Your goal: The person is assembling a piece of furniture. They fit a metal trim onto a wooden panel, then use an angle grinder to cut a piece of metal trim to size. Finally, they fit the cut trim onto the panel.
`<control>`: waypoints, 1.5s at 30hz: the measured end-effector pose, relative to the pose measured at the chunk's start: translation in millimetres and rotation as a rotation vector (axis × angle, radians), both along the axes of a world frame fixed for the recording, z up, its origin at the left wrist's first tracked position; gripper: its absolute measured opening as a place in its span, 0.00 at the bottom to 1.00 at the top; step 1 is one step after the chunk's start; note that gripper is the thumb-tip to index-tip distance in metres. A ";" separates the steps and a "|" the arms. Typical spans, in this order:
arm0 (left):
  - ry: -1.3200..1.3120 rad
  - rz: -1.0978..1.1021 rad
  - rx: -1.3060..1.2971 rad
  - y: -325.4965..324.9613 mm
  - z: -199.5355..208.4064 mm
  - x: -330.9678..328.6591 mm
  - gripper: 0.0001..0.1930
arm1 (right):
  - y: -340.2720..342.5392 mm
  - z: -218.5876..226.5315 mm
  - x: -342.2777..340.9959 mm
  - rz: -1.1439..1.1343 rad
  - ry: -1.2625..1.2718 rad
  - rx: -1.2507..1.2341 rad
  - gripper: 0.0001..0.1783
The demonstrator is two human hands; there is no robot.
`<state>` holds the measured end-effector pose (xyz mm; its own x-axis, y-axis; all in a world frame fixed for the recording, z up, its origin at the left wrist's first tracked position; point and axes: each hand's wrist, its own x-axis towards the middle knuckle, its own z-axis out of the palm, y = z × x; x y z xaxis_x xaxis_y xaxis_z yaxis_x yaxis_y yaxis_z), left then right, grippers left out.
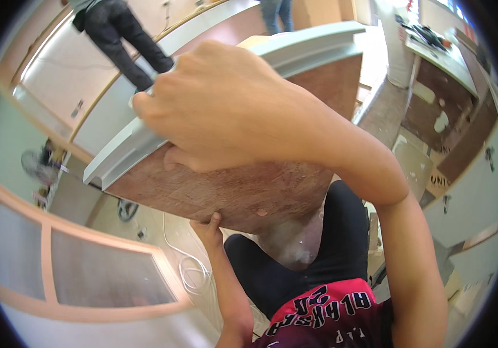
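Along the left edge lies a pale framed panel [80,272] with wooden rails around greyish insets, and beside it a loose white cable [188,269] coils on the dusty floor [144,220]. Further in, the left hand [209,227] comes up from below and presses its fingers [216,219] against the lower edge of a wooden board [243,191], propping it from underneath; the fingers are closed against the wood, though how far they wrap around cannot be told. The board is held tilted over the person's lap, showing a rough reddish-brown plywood face with scuffs and pale spots, and along its upper edge runs a smooth, pale grey-green stepped moulding [312,49] with crisp profiled ridges. The right hand [225,104] lies over that moulded edge near its left end, curled shut on something pale that barely shows at the knuckles; what it is cannot be made out. By the look of it, the hand is rubbing or smoothing the painted moulding, and the next stroke calls for steady support from below while pressure runs along the profile. To the right stand more brown-backed cabinet pieces [434,116] with pale edges, and at the top a person's dark trouser legs [124,40] stand on light sheets.
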<state>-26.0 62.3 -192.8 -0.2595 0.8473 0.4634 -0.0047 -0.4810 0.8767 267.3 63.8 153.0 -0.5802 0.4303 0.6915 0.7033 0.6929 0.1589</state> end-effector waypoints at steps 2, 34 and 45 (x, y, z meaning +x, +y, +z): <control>0.056 -0.010 -0.012 10.4 4.9 11.9 0.43 | 4.8 3.6 32.3 -0.035 0.038 -0.082 0.22; 1.331 -0.379 -0.419 87.6 -181.2 145.4 0.33 | 156.6 -711.8 255.3 0.125 1.171 -0.719 0.35; 1.461 -0.432 -0.427 72.6 -277.3 174.6 0.29 | 124.0 -842.1 269.3 0.099 1.229 -0.859 0.32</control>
<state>148.6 134.9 -470.0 0.4644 0.8639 -0.1948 0.8643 -0.3942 0.3123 536.6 187.8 -689.1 0.1080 0.9414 0.3194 0.0387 0.3171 -0.9476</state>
